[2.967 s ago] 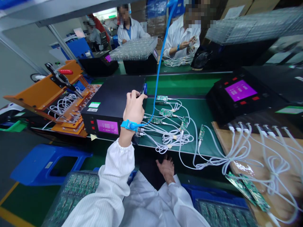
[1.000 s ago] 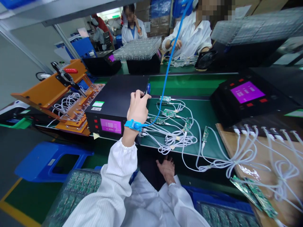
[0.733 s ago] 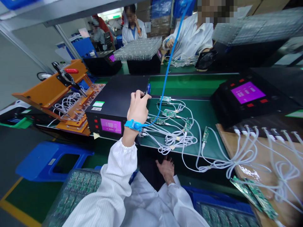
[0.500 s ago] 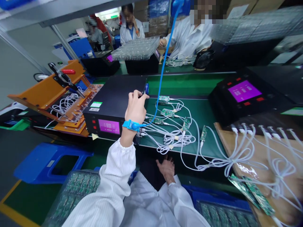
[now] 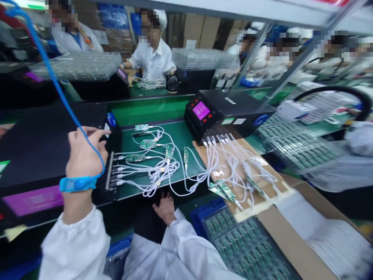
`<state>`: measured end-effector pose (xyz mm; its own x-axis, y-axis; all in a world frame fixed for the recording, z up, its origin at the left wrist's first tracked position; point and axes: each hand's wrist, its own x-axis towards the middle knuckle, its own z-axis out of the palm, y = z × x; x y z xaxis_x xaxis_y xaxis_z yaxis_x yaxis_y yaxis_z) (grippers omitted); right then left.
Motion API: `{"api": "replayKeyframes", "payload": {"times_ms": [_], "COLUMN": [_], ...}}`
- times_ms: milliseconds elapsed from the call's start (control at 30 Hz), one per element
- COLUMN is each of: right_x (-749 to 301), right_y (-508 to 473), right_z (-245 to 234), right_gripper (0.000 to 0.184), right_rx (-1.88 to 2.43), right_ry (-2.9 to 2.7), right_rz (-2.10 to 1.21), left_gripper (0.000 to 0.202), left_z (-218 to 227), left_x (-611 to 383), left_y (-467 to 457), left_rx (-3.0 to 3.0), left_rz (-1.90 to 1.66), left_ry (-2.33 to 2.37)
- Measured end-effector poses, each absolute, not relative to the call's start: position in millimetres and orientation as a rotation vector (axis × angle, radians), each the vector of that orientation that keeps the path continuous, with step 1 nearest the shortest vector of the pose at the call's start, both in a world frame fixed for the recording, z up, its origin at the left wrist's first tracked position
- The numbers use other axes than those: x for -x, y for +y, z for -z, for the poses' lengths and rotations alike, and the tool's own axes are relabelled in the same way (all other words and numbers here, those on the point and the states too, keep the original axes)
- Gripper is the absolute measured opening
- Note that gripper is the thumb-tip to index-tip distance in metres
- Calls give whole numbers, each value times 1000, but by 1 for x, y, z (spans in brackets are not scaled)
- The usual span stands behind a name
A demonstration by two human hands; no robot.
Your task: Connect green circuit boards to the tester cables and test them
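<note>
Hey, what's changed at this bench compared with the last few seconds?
The view has swung right, so the black tester box now sits at the left edge. The left hand with the blue wrist strap stays at the box's right edge, fingers looser, seemingly off the small blue round part. The right hand stays low; white cables unmoved.

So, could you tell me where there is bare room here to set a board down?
Bare: the green belt between the mat and the far workstations, and the top of the left black tester beside your left hand. Crowded: the mat and the brown board, strewn with white cables.
</note>
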<state>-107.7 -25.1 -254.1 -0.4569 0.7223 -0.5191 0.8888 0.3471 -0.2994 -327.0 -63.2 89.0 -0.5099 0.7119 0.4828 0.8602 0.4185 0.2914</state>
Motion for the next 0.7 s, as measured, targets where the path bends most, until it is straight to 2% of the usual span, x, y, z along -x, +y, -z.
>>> {"api": "replayKeyframes", "payload": {"times_ms": [267,533,700], "right_x": [107,104,100], "right_y": [-24,-24,-24], "right_z": [257,245,240], "right_gripper": [98,97,86], "right_rx": [-1451,-1422,-1351], "right_ry": [2364,2344,2368], "right_rz": [835,812,720], "left_gripper": [35,30,45], "left_z": [-83,-88,-100], "left_x": [335,326,307], "left_y": [-65,-64,-63], "left_rx": [1370,1284,1259], "left_rz": [892,785,701], "left_ry": [-2412,-2374,-2468]}}
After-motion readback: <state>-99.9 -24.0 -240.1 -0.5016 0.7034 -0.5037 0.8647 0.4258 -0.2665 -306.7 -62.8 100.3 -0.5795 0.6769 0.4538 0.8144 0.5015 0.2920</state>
